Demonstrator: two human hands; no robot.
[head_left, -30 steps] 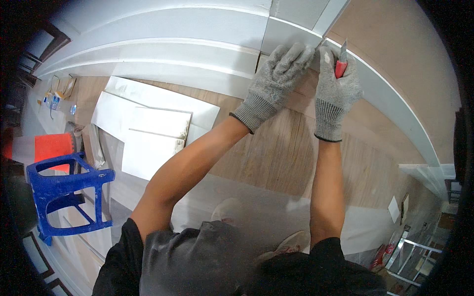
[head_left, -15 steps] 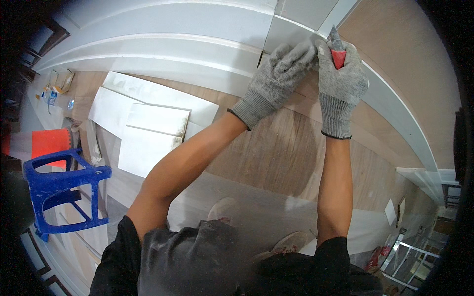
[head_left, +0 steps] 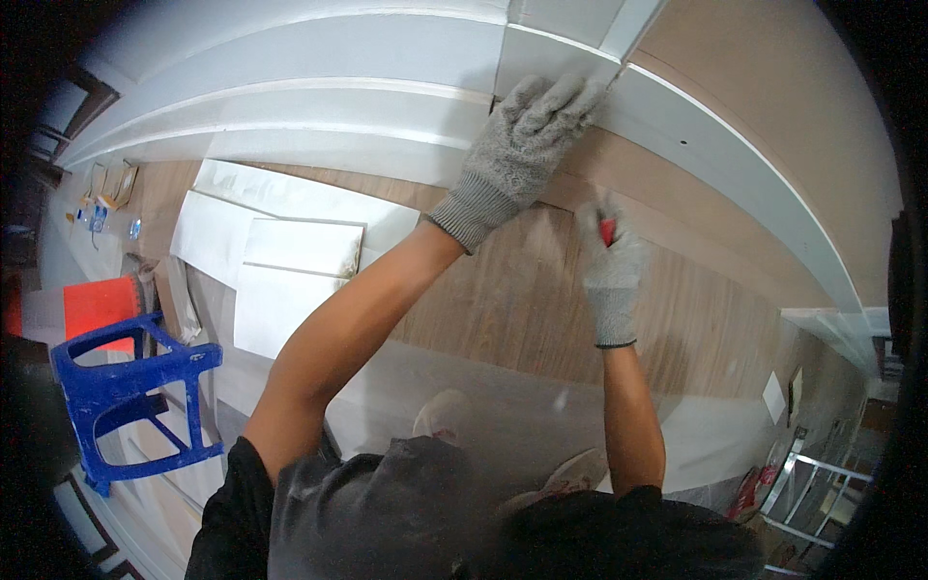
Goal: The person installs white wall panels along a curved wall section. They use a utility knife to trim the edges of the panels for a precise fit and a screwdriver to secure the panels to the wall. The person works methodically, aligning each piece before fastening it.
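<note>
My left hand (head_left: 522, 145), in a grey knit glove, rests with fingers stretched out on the white trim (head_left: 551, 53) at the wall corner. Lower and to the right, my right hand (head_left: 611, 251), also gloved and slightly blurred, grips a red-handled knife (head_left: 607, 230) over the wood floor (head_left: 474, 309); its blade is hard to make out. A white baseboard with a small dark hole (head_left: 715, 145) curves along the beige wall (head_left: 793, 126) above it.
Several white panels (head_left: 300, 290) lie left of my arms. Farther left are a blue plastic stool (head_left: 140, 360), an orange object (head_left: 97, 304) and bottles (head_left: 97, 217). A metal ladder (head_left: 812, 493) lies at the lower right. My shoes show below.
My right hand with the knife has moved down, away from the corner, baring the baseboard there. My left hand stays at the corner, a little farther left in view.
</note>
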